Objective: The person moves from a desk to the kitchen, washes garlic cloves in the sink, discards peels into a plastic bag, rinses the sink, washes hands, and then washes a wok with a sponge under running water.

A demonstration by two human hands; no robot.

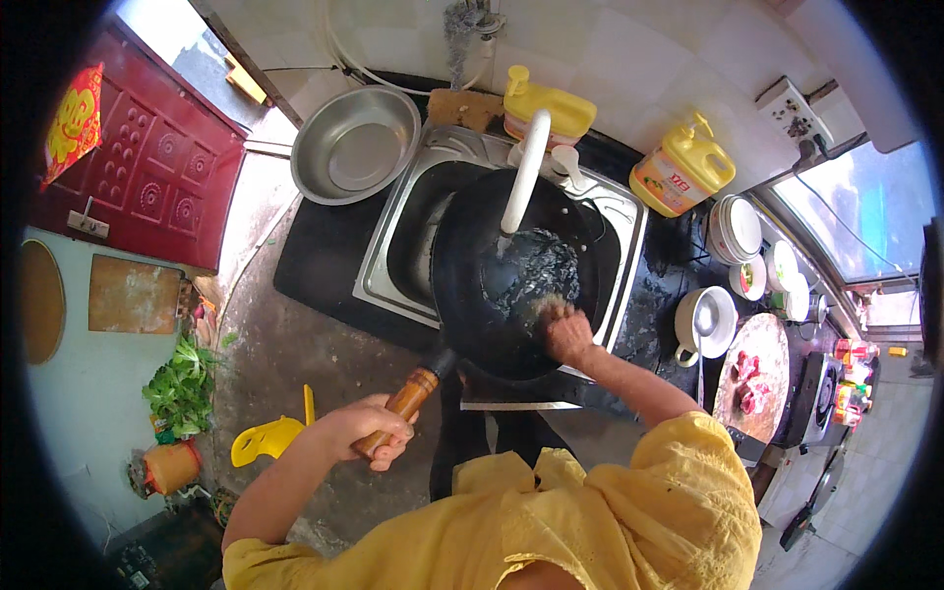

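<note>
A large black wok point(472, 317) rests over the stainless steel sink point(376, 273). My left hand point(376, 428) grips its wooden handle point(413, 398), which points down toward me. Inside the wok, my right hand point(571, 335) presses a tan scrubber point(547, 304) against the wall near the water; the fingers partly cover it, and its exact kind is hard to tell. From the white faucet point(527, 169) above, water point(542, 265) runs into the wok and ripples at its bottom.
A metal basin point(358, 144) stands left of the sink, yellow detergent jugs point(682, 169) behind and right. Farther right are a white pot point(693, 317) with a ladle and a round chopping board point(771, 346) bearing raw meat point(752, 391). A yellow plastic stool point(269, 439) stands at left.
</note>
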